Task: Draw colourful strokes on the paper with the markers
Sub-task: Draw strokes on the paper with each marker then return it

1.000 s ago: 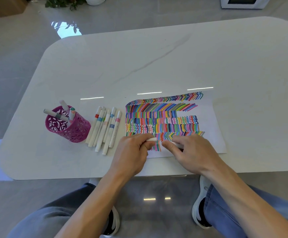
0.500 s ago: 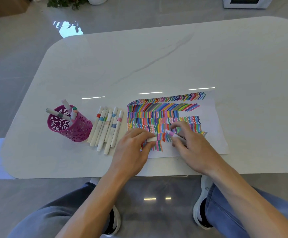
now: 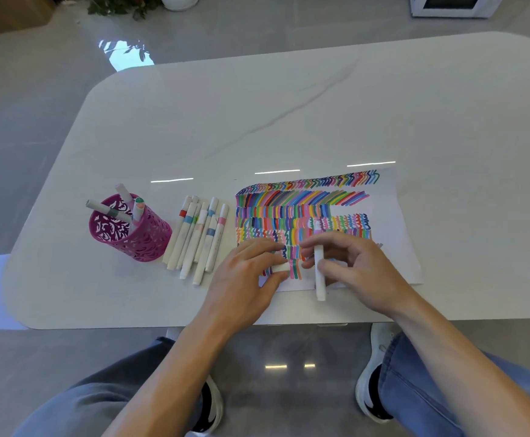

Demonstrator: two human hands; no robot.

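Spanning the view was one white marble-veined table [image 3: 288, 105], bearing one white paper sheet [image 3: 393, 247] near its front edge, packed with rows of multicoloured strokes. One magenta perforated cup [image 3: 150, 244] held three markers [image 3: 105, 208]; six or seven capped white markers [image 3: 194, 244] lay between cup and sheet. Covering the lowest strokes, the right hand [image 3: 361, 272] pinched one lilac-tipped white marker [image 3: 319, 266]; the left hand [image 3: 244, 279] gripped one small white cap [image 3: 281, 267].
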